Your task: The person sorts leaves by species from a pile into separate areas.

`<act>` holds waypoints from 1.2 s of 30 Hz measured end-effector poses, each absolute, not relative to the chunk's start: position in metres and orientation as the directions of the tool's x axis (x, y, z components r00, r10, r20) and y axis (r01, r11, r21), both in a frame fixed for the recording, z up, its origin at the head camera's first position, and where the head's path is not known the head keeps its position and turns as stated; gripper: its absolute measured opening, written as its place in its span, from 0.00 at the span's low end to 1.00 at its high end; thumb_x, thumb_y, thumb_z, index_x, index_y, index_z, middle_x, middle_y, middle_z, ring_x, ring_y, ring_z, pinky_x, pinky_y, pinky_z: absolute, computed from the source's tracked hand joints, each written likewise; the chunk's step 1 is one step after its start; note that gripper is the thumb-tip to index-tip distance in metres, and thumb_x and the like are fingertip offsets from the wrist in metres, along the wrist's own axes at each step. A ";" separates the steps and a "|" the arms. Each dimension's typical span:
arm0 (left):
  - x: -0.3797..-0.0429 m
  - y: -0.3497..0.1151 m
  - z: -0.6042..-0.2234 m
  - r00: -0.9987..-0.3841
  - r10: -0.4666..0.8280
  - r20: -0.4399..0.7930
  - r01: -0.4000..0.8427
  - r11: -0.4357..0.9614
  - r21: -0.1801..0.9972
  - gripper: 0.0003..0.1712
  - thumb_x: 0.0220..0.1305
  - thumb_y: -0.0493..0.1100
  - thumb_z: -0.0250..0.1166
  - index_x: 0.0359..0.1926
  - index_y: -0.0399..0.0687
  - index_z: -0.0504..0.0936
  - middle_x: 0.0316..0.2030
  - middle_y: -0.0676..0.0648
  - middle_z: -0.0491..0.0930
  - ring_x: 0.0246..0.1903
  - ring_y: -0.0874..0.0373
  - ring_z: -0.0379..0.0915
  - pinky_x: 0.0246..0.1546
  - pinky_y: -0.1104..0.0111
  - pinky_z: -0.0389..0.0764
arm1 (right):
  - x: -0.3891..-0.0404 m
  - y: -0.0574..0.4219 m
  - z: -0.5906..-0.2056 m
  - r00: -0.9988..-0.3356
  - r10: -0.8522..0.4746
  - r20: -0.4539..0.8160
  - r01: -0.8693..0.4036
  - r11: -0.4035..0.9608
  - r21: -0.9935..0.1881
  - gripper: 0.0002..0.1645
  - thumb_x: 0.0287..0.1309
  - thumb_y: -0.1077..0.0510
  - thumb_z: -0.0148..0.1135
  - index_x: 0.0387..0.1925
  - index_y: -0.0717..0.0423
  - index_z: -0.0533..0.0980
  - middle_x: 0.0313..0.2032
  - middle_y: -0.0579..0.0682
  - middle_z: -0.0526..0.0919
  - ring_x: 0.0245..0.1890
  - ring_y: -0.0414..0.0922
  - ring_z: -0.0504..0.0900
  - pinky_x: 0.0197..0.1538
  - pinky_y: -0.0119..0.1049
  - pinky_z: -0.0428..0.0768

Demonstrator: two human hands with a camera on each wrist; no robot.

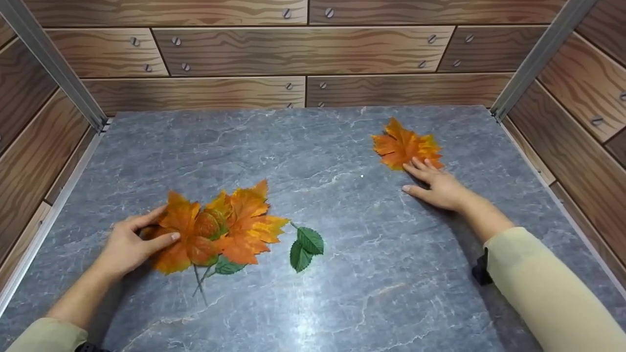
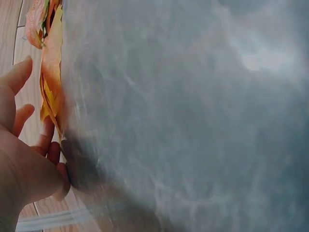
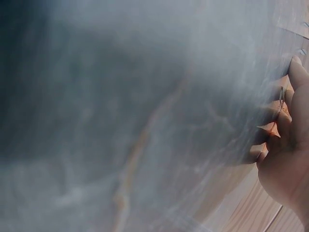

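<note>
In the head view, my left hand [image 1: 129, 244] is at the left edge of a cluster of orange and yellow maple leaves [image 1: 244, 222]. Its thumb and index finger reach apart over the leaf; the left wrist view shows the other fingertips at the edge of a leaf [image 2: 52, 72]. Smaller rounded orange-green pieces [image 1: 208, 224] lie on the cluster, and thin stems [image 1: 199, 283] stick out below. At the far right, my right hand [image 1: 437, 186] rests its outstretched fingers on the near edge of a separate maple leaf [image 1: 403, 144]. In the right wrist view, that leaf is mostly hidden behind the fingers.
A sprig of green leaves [image 1: 308, 244] lies right of the cluster, and another green leaf [image 1: 229, 265] pokes out beneath it. All lie on a grey marbled tabletop [image 1: 342, 298]. Wood-patterned panels [image 1: 303, 49] and metal posts [image 1: 543, 58] border the table.
</note>
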State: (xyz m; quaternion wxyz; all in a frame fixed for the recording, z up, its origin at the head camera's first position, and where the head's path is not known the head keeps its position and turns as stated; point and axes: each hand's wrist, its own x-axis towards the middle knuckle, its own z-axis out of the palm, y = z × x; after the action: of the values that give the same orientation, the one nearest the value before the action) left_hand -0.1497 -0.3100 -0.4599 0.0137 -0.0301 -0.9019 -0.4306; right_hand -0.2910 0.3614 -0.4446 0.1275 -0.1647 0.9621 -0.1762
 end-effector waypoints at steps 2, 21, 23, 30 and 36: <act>-0.150 -0.308 -0.460 -0.996 0.051 0.071 0.087 0.652 0.754 0.44 0.62 0.45 0.81 0.75 0.39 0.73 0.64 0.29 0.78 0.61 0.37 0.72 0.54 0.73 0.72 | -0.291 0.361 -0.444 -0.913 -0.364 -0.184 -0.275 0.882 -0.382 0.48 0.77 0.30 0.51 0.85 0.48 0.54 0.84 0.58 0.43 0.82 0.65 0.37 0.74 0.77 0.40; -0.150 -0.301 -0.460 -0.988 0.087 0.128 0.152 0.691 0.707 0.41 0.61 0.42 0.81 0.73 0.39 0.76 0.53 0.36 0.82 0.50 0.47 0.76 0.45 0.77 0.73 | -0.291 0.359 -0.442 -0.911 -0.373 -0.178 -0.282 0.876 -0.391 0.47 0.78 0.32 0.52 0.85 0.51 0.54 0.84 0.59 0.44 0.82 0.66 0.36 0.75 0.75 0.40; -0.150 -0.301 -0.460 -0.985 0.076 0.157 0.167 0.681 0.713 0.41 0.60 0.40 0.81 0.73 0.39 0.77 0.53 0.37 0.81 0.50 0.48 0.75 0.47 0.80 0.72 | -0.291 0.359 -0.442 -0.911 -0.371 -0.181 -0.279 0.877 -0.393 0.48 0.78 0.31 0.52 0.85 0.50 0.54 0.84 0.59 0.43 0.82 0.66 0.36 0.75 0.76 0.39; -0.152 -0.301 -0.457 -0.971 0.063 0.232 0.217 0.645 0.733 0.39 0.59 0.32 0.80 0.71 0.39 0.78 0.55 0.38 0.80 0.48 0.62 0.74 0.49 0.86 0.71 | -0.290 0.361 -0.443 -0.914 -0.362 -0.182 -0.270 0.879 -0.394 0.48 0.78 0.31 0.52 0.85 0.49 0.54 0.84 0.58 0.43 0.82 0.65 0.36 0.75 0.75 0.39; -0.154 -0.299 -0.450 -0.968 0.046 0.247 0.218 0.641 0.736 0.39 0.60 0.29 0.77 0.73 0.42 0.77 0.57 0.39 0.78 0.47 0.57 0.74 0.47 0.85 0.72 | -0.290 0.362 -0.444 -0.914 -0.358 -0.189 -0.262 0.879 -0.398 0.48 0.77 0.30 0.51 0.85 0.48 0.54 0.85 0.57 0.43 0.83 0.65 0.36 0.75 0.75 0.39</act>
State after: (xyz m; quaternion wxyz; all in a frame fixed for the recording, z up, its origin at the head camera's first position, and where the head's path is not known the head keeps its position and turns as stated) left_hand -0.1539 -0.2993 -0.4497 0.1031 -0.0731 -0.9001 -0.4171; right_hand -0.2896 0.3616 -0.4438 0.1293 -0.1615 0.9606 -0.1856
